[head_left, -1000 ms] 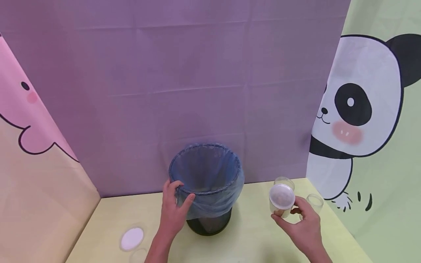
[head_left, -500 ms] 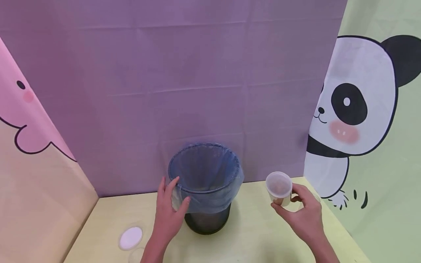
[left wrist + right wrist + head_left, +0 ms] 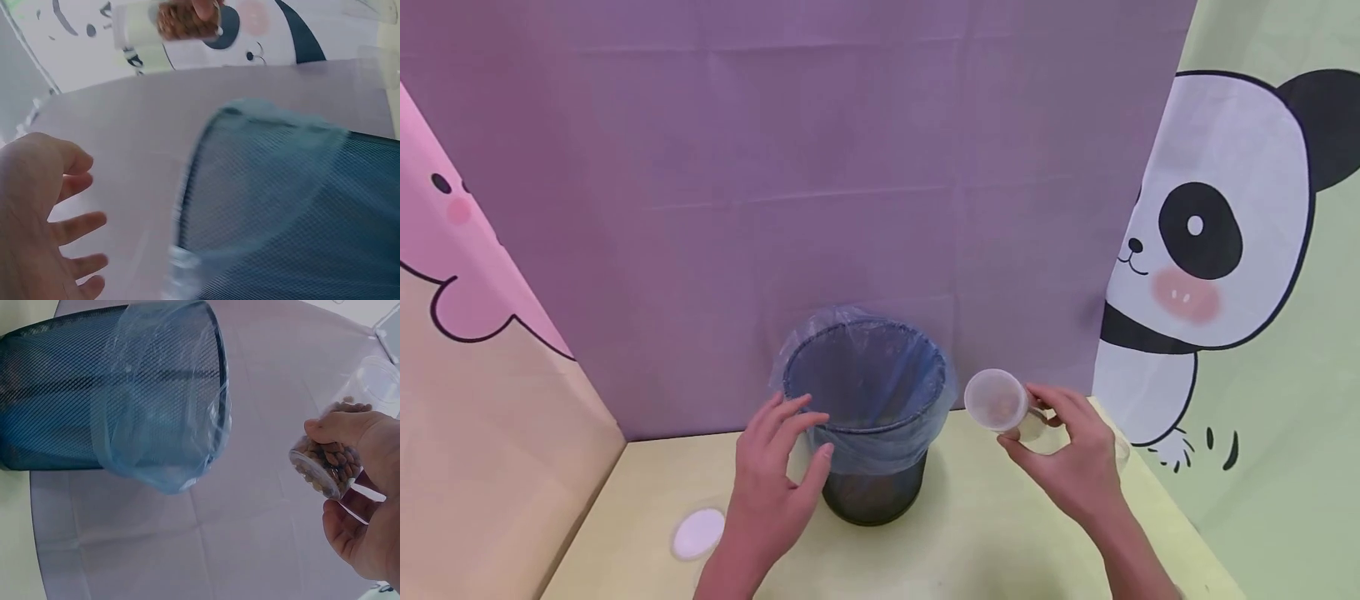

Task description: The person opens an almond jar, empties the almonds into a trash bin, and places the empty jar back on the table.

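Observation:
My right hand (image 3: 1067, 450) grips a clear plastic jar (image 3: 996, 402) of brown nuts (image 3: 331, 456) between thumb and fingers. The jar is up to the right of a black mesh wastebasket (image 3: 874, 498), its round end facing the head camera. In the right wrist view the nuts, which look like almonds, fill the lower part. A thin blue bin liner (image 3: 880, 454) is folded over the wastebasket's rim and hangs down outside. At the rim's front left is my left hand (image 3: 775, 483), fingers spread and holding nothing; the left wrist view shows a gap between fingers and basket.
A white disc in a clear round rim (image 3: 698, 533) lies on the table (image 3: 977, 533) at the left. Behind my right hand, another clear container (image 3: 1122, 450) is partly visible. A purple backdrop (image 3: 865, 167) rises right behind the wastebasket, with printed side panels left and right.
My right hand has carried the jar leftward and up, closer to the wastebasket. My left hand has let go of the rim and moved slightly left. The liner's back left edge now puffs outward.

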`<state>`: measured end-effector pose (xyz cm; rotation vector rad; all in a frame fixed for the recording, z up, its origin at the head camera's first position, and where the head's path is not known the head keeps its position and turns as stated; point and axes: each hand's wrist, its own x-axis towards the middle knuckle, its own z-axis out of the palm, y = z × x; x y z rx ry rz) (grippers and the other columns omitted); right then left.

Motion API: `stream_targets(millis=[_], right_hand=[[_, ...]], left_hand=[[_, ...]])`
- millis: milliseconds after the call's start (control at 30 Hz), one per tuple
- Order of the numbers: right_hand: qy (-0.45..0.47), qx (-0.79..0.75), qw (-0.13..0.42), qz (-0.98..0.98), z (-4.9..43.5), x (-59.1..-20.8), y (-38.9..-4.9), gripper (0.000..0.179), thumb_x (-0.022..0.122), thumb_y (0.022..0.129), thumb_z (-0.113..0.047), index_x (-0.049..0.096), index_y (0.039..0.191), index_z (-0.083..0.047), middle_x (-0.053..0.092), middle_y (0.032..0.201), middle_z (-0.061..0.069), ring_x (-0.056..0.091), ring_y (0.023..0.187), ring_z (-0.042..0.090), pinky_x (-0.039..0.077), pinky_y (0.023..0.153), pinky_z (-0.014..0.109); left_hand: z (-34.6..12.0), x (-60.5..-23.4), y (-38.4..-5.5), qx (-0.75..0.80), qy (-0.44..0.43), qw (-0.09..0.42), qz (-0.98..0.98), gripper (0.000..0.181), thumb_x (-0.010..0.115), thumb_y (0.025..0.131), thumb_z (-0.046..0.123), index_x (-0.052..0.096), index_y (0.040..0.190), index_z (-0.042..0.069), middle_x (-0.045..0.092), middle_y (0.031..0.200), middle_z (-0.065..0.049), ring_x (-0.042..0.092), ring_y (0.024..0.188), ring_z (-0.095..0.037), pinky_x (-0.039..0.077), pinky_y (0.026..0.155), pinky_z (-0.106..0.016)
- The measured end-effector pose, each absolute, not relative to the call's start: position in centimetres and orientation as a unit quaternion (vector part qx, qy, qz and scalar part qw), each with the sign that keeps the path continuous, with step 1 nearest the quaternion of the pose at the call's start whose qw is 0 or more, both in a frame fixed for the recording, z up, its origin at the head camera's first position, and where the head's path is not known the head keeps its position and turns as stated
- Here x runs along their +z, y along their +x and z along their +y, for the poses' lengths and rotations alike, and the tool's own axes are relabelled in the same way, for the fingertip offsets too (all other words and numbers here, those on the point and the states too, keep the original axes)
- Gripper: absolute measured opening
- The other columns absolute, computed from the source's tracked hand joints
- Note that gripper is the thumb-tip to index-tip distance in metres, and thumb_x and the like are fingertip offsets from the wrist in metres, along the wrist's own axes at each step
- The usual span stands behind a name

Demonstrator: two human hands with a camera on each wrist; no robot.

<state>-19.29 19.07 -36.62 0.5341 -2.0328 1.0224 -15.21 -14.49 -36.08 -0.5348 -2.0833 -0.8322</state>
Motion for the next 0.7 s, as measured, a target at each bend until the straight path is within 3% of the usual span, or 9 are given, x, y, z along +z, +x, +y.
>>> stream_targets(millis=[167, 333, 500, 700], right_hand=[[0.235, 0.384, 0.393, -0.802, 18.0, -36.2, -18.9, 0.064, 0.092, 0.056, -0.008, 0.068, 0.115, -0.008, 0.061, 0.110, 0.001, 0.056, 0.097, 0.014, 0.045, 0.077, 0.017], [0.270, 0.368, 0.394, -0.798, 16.9, -36.4, -18.2, 0.062, 0.090, 0.056, -0.005, 0.068, 0.115, -0.006, 0.061, 0.109, 0.004, 0.055, 0.100, 0.019, 0.042, 0.083, 0.014], [0.293, 0.359, 0.380, -0.801, 16.0, -36.6, -17.3, 0.063, 0.090, 0.056, -0.005, 0.068, 0.115, -0.008, 0.060, 0.111, 0.005, 0.054, 0.102, 0.021, 0.040, 0.088, 0.012], [0.314, 0.349, 0.368, -0.802, 14.9, -37.1, -16.7, 0.066, 0.091, 0.053, -0.006, 0.068, 0.115, -0.011, 0.060, 0.111, 0.001, 0.055, 0.101, 0.018, 0.042, 0.085, 0.014]], left_hand=[[-13.8, -34.4, -13.5, -0.323, -0.233, 0.372, -0.839, 0.033, 0.074, 0.082, 0.007, 0.067, 0.112, 0.016, 0.061, 0.124, 0.002, 0.050, 0.124, -0.022, 0.038, 0.100, -0.046], [-13.3, -34.0, -12.1, -0.327, -0.247, 0.339, -0.847, 0.035, 0.075, 0.083, 0.011, 0.065, 0.116, 0.021, 0.062, 0.118, 0.008, 0.057, 0.111, -0.014, 0.047, 0.090, -0.033], [-13.0, -34.0, -11.6, -0.338, -0.275, 0.325, -0.839, 0.037, 0.073, 0.087, 0.018, 0.064, 0.123, 0.019, 0.064, 0.117, 0.006, 0.061, 0.107, -0.015, 0.048, 0.089, -0.032], [-12.7, -34.3, -11.4, -0.376, -0.301, 0.314, -0.818, 0.048, 0.077, 0.085, 0.023, 0.061, 0.130, 0.018, 0.061, 0.126, 0.001, 0.058, 0.114, -0.017, 0.042, 0.096, -0.022]])
